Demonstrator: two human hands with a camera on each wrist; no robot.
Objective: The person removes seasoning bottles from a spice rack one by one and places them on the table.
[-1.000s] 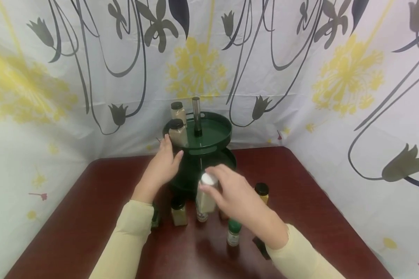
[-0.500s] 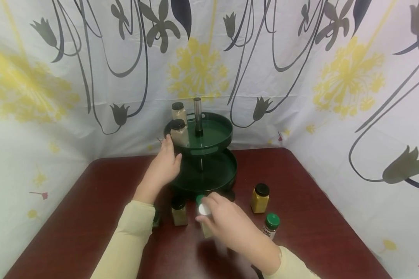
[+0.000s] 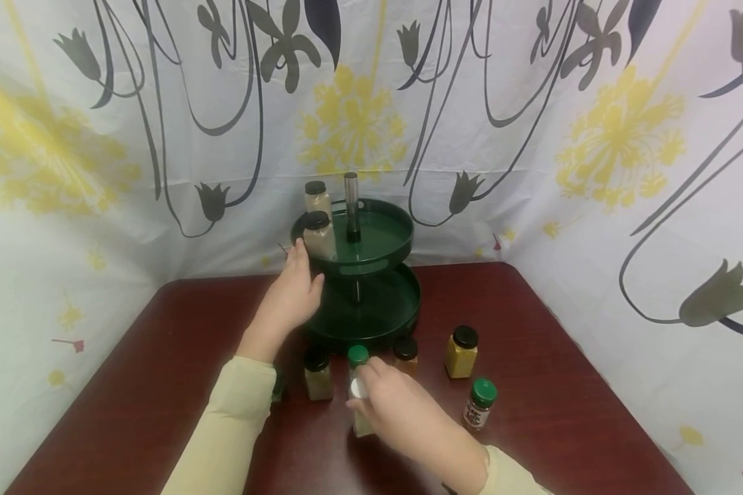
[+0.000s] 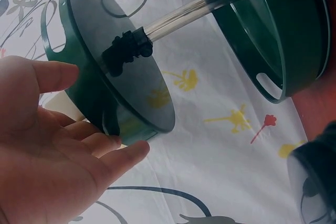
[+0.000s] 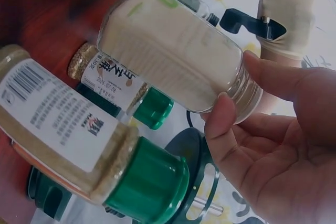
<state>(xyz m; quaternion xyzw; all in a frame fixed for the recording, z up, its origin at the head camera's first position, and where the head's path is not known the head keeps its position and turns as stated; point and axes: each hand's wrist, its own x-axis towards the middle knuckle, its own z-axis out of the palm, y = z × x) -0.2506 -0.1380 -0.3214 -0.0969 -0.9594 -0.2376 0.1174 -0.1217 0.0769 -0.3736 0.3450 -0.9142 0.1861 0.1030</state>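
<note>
My right hand (image 3: pixel 402 412) pinches the neck of a glass spice jar (image 5: pixel 168 45) of pale powder with a white lid (image 3: pixel 358 389). It is upright in the head view, low over the table; whether its base touches I cannot tell. A jar with a green cap (image 3: pixel 358 355) stands right behind it. In the right wrist view another green-capped jar (image 5: pixel 68 129) is close to the camera. My left hand (image 3: pixel 287 295), fingers extended, is at the left side of the upper tray (image 3: pixel 371 265) of a green two-tier rack; fingertips appear to touch its wall.
Two black-lidded jars (image 3: pixel 319 239) stand on the upper tray's left side. The lower tray (image 3: pixel 402 323) sits beneath. Around the table are a black-lidded jar (image 3: pixel 318 385), an orange-brown jar (image 3: pixel 406 357), a yellow jar (image 3: pixel 461 357) and a green-capped jar (image 3: pixel 478 409). Patterned curtains surround the table.
My right hand has moved down and nearer to me with the white-lidded jar, away from the front of the rack. My left hand has stayed at the upper tray.
</note>
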